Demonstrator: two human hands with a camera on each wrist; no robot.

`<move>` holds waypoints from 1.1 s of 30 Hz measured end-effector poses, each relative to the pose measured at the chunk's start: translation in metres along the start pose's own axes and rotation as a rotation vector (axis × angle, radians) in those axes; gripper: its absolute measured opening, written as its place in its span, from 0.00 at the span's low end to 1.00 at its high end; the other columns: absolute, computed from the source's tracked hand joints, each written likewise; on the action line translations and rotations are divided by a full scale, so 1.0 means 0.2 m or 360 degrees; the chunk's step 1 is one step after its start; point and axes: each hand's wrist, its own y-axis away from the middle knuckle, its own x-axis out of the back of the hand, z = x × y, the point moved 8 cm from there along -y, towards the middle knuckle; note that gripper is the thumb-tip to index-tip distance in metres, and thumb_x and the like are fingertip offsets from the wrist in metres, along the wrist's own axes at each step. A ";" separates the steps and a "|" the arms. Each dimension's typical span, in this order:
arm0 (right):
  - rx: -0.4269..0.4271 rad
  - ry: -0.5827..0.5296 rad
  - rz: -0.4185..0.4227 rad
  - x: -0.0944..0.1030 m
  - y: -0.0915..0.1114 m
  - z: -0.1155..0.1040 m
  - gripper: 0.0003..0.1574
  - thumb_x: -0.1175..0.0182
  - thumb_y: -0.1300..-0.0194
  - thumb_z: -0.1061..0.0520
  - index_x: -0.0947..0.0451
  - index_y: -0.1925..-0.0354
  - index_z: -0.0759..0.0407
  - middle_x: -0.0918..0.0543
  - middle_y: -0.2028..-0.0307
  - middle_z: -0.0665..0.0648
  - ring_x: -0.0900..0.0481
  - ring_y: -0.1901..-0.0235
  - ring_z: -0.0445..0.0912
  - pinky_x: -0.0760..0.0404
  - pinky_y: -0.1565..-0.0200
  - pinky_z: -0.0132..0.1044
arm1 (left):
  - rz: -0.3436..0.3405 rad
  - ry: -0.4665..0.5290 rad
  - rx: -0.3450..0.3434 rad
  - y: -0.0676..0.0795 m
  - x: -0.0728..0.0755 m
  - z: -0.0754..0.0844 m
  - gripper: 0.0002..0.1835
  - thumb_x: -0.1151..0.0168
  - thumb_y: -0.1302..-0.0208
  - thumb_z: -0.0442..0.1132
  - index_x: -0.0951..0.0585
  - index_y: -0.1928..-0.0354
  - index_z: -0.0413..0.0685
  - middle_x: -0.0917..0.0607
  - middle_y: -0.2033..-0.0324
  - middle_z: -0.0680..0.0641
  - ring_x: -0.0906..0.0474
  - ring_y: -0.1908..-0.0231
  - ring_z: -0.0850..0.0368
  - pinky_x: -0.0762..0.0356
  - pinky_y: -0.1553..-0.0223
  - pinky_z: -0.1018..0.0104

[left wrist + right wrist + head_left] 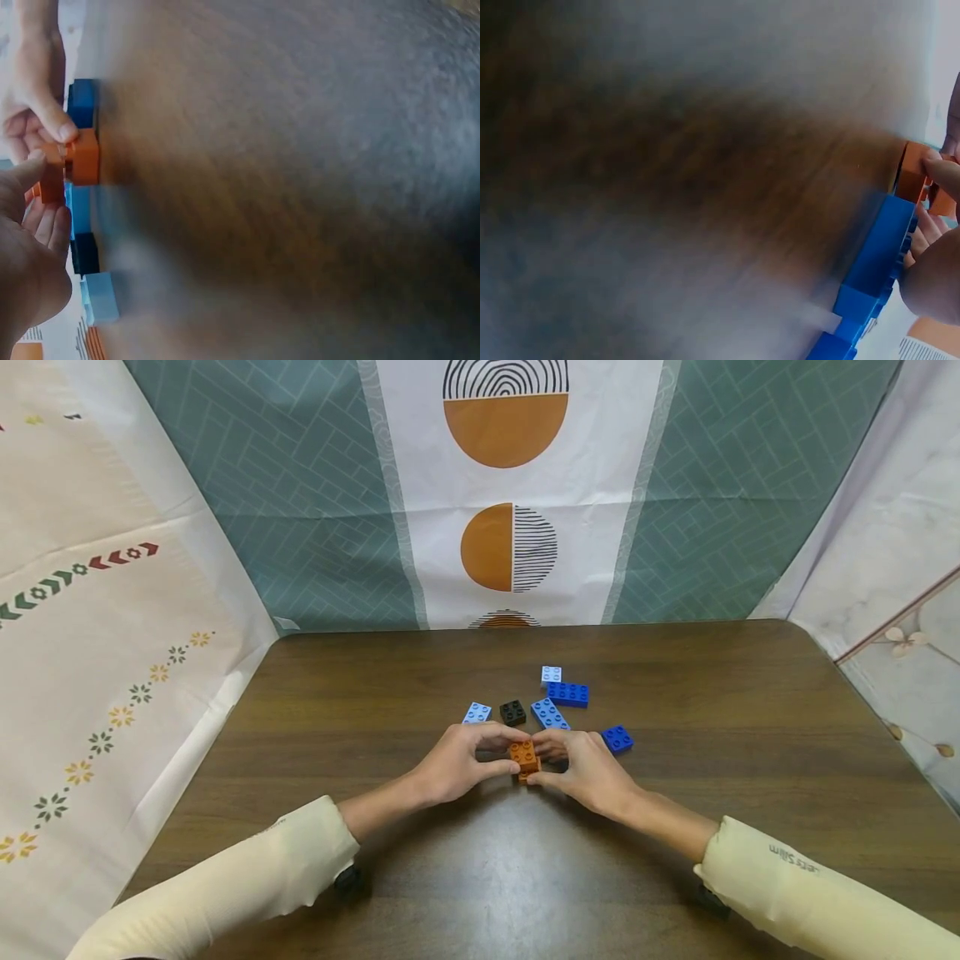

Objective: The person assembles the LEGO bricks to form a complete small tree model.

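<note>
Squarely backed by a patterned cloth (315, 493), a wood-grain desk (495, 885) gives a person's half-closed left hand (459, 762) and right hand (592, 768) a flat surface on which to work with toy bricks. Beyond their fingers, apparently kept within reach but out of the way, lie the biggest pieces: a dark-blue eight-stud brick (568, 695) and, just in front of it, a medium-blue brick (549, 714). Four-stud bricks sit about them, a pale-blue one (551, 675) just behind, a black one (513, 713) and a light-blue one (477, 712) to the left, a dark-blue one (617, 740) to the right. Between the hands is an orange pair: the left pinches the upper orange brick (523, 755) by its sides, seemingly to keep its underside free, while the right grips the lower orange brick (86, 157), likely to steady it on the desk. Studs (925, 196) show between the two, which look not fully pressed together.
</note>
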 end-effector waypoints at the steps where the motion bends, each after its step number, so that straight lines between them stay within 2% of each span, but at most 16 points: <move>1: 0.0007 0.0009 0.0001 0.00 0.00 0.00 0.28 0.21 0.38 0.60 0.17 0.42 0.65 0.09 0.51 0.59 0.10 0.52 0.51 0.12 0.49 0.46 | 0.0002 0.0003 0.0005 0.00 -0.01 0.00 0.22 0.26 0.31 0.35 0.15 0.36 0.48 0.12 0.44 0.49 0.14 0.45 0.57 0.18 0.41 0.61; 5: 0.0035 0.0055 0.0017 0.00 0.00 0.00 0.28 0.20 0.39 0.60 0.17 0.42 0.65 0.09 0.52 0.58 0.09 0.53 0.51 0.12 0.50 0.46 | 0.0019 0.0019 0.0030 0.01 -0.03 -0.02 0.21 0.26 0.31 0.35 0.15 0.37 0.49 0.12 0.44 0.50 0.14 0.46 0.60 0.17 0.42 0.63; 13: 0.0088 0.0133 0.0034 0.00 0.01 -0.01 0.29 0.19 0.40 0.59 0.17 0.42 0.65 0.09 0.52 0.58 0.09 0.53 0.50 0.12 0.50 0.46 | 0.0032 0.0053 0.0022 0.01 -0.05 -0.01 0.21 0.26 0.31 0.34 0.15 0.37 0.47 0.12 0.43 0.48 0.13 0.45 0.57 0.17 0.42 0.62; 22: 0.0112 0.0166 -0.0025 0.00 0.01 0.00 0.32 0.19 0.41 0.62 0.18 0.41 0.63 0.09 0.51 0.56 0.10 0.52 0.49 0.13 0.48 0.48 | 0.0030 0.0026 0.0018 0.01 -0.08 -0.02 0.21 0.27 0.30 0.34 0.15 0.37 0.47 0.12 0.44 0.50 0.14 0.45 0.60 0.18 0.41 0.63; 29: 0.0078 0.0096 -0.0048 0.00 0.00 0.02 0.32 0.20 0.41 0.62 0.18 0.40 0.63 0.10 0.49 0.57 0.10 0.50 0.50 0.13 0.46 0.49 | 0.0065 0.0173 0.0140 0.01 -0.08 -0.07 0.20 0.25 0.31 0.34 0.14 0.39 0.48 0.12 0.44 0.52 0.14 0.46 0.62 0.18 0.42 0.66; 33: 0.0057 0.0057 -0.0062 0.00 0.01 0.02 0.32 0.20 0.40 0.61 0.19 0.39 0.62 0.10 0.48 0.57 0.11 0.48 0.51 0.14 0.45 0.49 | 0.0077 0.0225 0.0161 0.02 -0.09 -0.09 0.20 0.26 0.31 0.34 0.14 0.39 0.48 0.12 0.44 0.52 0.14 0.47 0.63 0.18 0.43 0.66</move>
